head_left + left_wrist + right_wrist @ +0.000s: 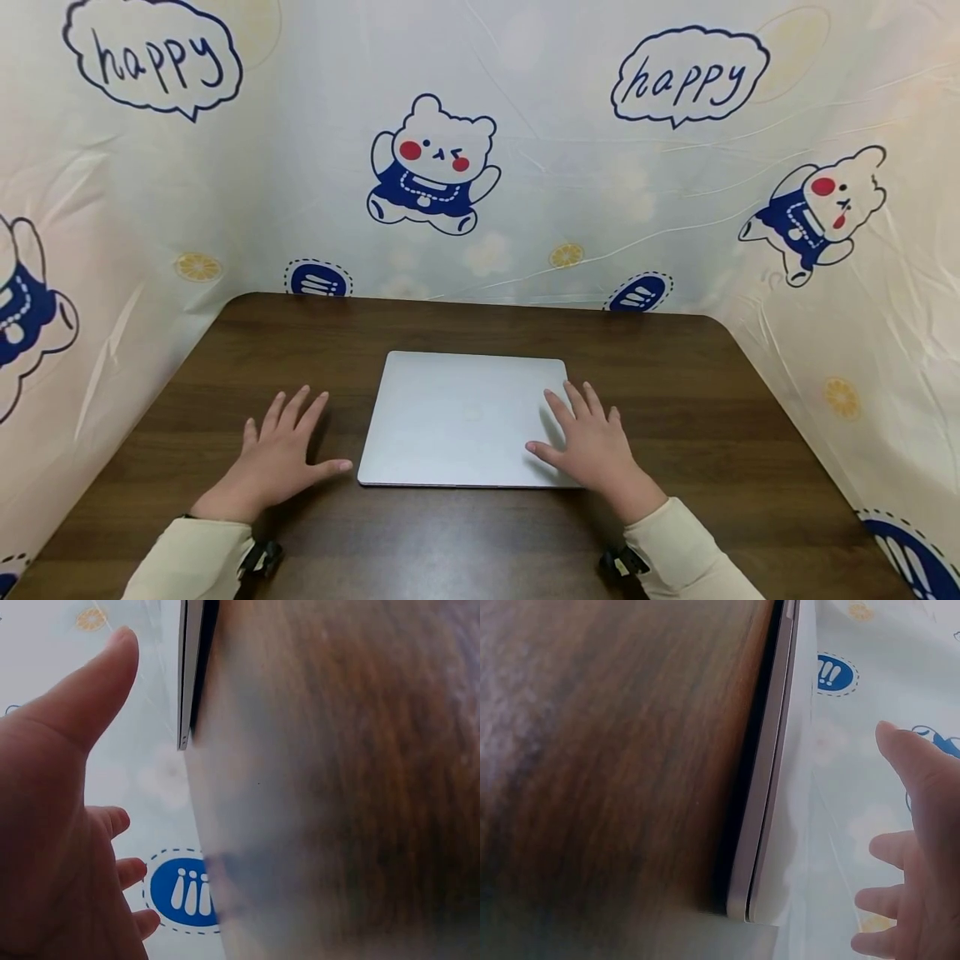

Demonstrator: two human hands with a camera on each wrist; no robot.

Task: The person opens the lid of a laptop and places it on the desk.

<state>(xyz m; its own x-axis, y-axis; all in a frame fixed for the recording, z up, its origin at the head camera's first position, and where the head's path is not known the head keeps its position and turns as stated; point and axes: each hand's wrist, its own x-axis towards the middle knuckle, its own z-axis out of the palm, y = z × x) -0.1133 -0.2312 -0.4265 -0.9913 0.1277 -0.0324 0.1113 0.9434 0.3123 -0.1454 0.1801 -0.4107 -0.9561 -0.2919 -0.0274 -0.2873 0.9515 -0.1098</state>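
Observation:
A closed silver laptop (pixel 457 421) lies flat on the brown wooden table (pixel 480 542), near its middle. My left hand (pixel 281 450) is spread beside the laptop's left edge, its thumb pointing toward the near left corner. Over the laptop's right side is my right hand (pixel 588 442), fingers spread, casting a shadow on the lid. In the right wrist view the laptop's thin side edge (pixel 763 787) shows, with the right hand (pixel 922 847) apart from it. The left wrist view has the left hand (pixel 60 802) apart from the laptop edge (pixel 189 675). Neither hand holds anything.
A pale curtain (pixel 555 167) printed with bears, lemon slices and the word "happy" surrounds the table at the back and both sides. Dark wrist devices sit by both cream sleeves (pixel 191 562).

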